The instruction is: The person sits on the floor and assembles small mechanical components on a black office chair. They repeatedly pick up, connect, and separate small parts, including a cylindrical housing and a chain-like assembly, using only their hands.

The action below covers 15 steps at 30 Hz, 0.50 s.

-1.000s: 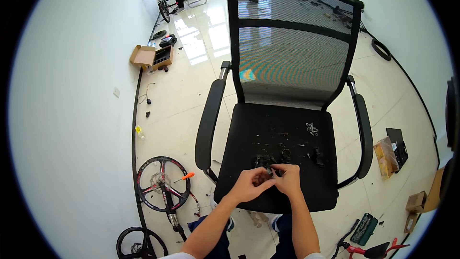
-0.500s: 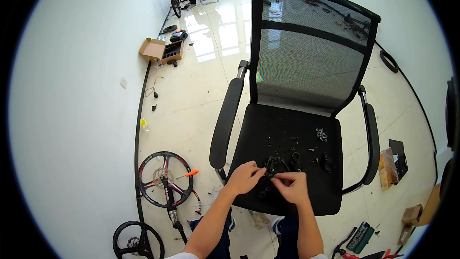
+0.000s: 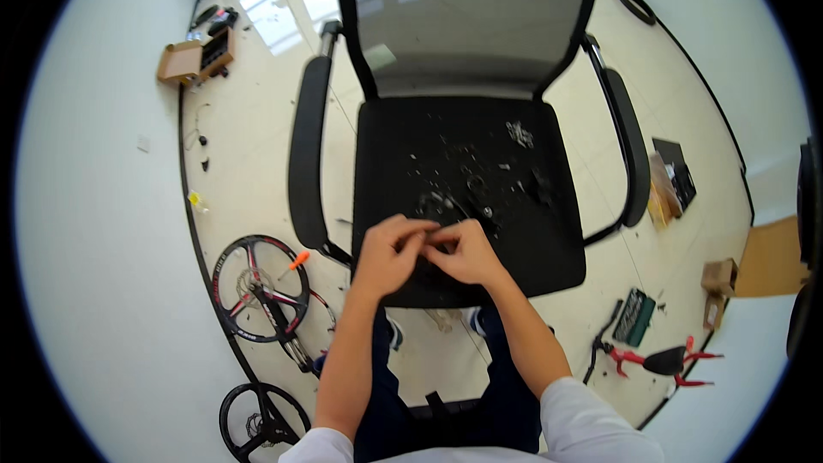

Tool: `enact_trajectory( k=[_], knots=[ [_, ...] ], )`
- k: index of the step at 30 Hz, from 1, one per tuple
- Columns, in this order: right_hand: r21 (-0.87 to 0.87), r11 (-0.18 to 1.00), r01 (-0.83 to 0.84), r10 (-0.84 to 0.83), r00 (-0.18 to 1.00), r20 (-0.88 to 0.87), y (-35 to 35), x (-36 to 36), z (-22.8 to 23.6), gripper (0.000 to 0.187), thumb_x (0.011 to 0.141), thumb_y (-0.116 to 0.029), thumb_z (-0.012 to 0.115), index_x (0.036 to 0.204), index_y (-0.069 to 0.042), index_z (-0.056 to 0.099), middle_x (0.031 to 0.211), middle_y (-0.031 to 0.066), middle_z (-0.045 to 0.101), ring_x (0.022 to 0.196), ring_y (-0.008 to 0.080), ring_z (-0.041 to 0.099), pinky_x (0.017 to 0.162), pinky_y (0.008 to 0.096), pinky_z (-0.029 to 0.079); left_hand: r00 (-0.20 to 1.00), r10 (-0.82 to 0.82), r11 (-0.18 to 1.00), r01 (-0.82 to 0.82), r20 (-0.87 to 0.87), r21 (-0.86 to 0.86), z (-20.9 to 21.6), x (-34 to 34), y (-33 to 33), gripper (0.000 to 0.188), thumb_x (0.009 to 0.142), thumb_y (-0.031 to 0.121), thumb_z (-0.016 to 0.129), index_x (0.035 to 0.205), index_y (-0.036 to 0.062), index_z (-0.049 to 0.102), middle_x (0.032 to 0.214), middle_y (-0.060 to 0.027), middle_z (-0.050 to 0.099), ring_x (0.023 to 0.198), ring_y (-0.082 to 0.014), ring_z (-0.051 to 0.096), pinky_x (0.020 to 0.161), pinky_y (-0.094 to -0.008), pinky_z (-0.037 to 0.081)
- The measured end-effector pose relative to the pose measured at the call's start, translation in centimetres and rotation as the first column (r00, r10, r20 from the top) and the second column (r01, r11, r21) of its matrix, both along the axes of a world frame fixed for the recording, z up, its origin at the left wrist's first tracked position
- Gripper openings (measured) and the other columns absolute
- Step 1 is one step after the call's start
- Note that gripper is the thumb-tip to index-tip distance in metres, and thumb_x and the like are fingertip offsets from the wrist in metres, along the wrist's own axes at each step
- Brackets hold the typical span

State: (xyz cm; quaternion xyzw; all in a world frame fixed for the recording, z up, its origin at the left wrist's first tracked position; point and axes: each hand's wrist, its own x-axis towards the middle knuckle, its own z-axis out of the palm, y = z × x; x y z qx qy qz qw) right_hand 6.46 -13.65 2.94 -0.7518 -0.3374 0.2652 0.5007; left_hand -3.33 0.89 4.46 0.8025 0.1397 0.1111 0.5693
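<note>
Over the front of a black office chair seat (image 3: 540, 257), my left hand (image 3: 387, 255) and right hand (image 3: 467, 253) meet at their fingertips. Both are closed in a pinch; whatever sits between the fingers is hidden and blurred. Just beyond them lie small dark mechanical parts (image 3: 437, 203), partly covered by my fingers. A black ring-shaped clamp (image 3: 474, 182) rests farther back on the seat. To its right is another dark part (image 3: 540, 189), and a pile of silvery screws (image 3: 519, 134) sits toward the back right.
Armrests (image 3: 309, 154) flank the seat. On the floor at left are a spoked wheel (image 3: 261, 287) with an orange-handled screwdriver (image 3: 298, 261), a black wheel (image 3: 264, 424) and an open cardboard box (image 3: 182, 62). At right stand a green case (image 3: 634, 317) and a red frame (image 3: 660, 362).
The view has tipped down and shifted right, so the chair appears higher and farther left. My hands have drawn together from around a dark part, and their fingertips now meet.
</note>
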Motion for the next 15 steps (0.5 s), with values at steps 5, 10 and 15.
enact_trajectory(
  k=[5, 10, 15],
  knots=[
    [0.1, 0.993, 0.066, -0.057, 0.994, -0.091, -1.4, 0.5, 1.2, 0.012, 0.077, -0.01, 0.077, 0.084, -0.001, 0.077, 0.052, -0.0007, 0.055, 0.046, 0.0025, 0.038, 0.044, 0.0238, 0.027, 0.997, -0.069, 0.989, 0.074, -0.046, 0.124, -0.8, -0.2, 1.2, 0.024, 0.09, 0.016, 0.062, 0.106, 0.001, 0.071, 0.074, -0.009, 0.057, 0.063, -0.0198, 0.055, 0.058, -0.0302, 0.042],
    [0.013, 0.986, 0.165, -0.165, 0.986, 0.012, -2.2, 1.8, 1.6, 0.015, 0.077, -0.011, 0.075, 0.086, 0.001, 0.076, 0.059, 0.0063, 0.063, 0.048, 0.009, 0.048, 0.048, 0.0253, 0.036, 0.965, -0.087, 0.994, 0.101, -0.249, 0.044, 0.1, -0.3, -0.3, 0.031, 0.088, 0.023, 0.067, 0.102, -0.0045, 0.069, 0.064, -0.0098, 0.058, 0.055, -0.0144, 0.051, 0.056, -0.0286, 0.04],
    [0.082, 0.971, 0.226, -0.239, 0.937, 0.255, -1.3, 1.3, -0.3, 0.018, 0.077, -0.013, 0.071, 0.088, 0.0, 0.075, 0.072, 0.017, 0.07, 0.056, 0.029, 0.065, 0.059, 0.032, 0.052, 0.925, -0.188, 0.982, 0.168, -0.329, -0.089, -0.3, 0.3, -0.5, 0.031, 0.093, 0.025, 0.063, 0.101, -0.004, 0.071, 0.064, -0.0017, 0.057, 0.058, -0.0084, 0.047, 0.054, -0.025, 0.036]
  ],
)
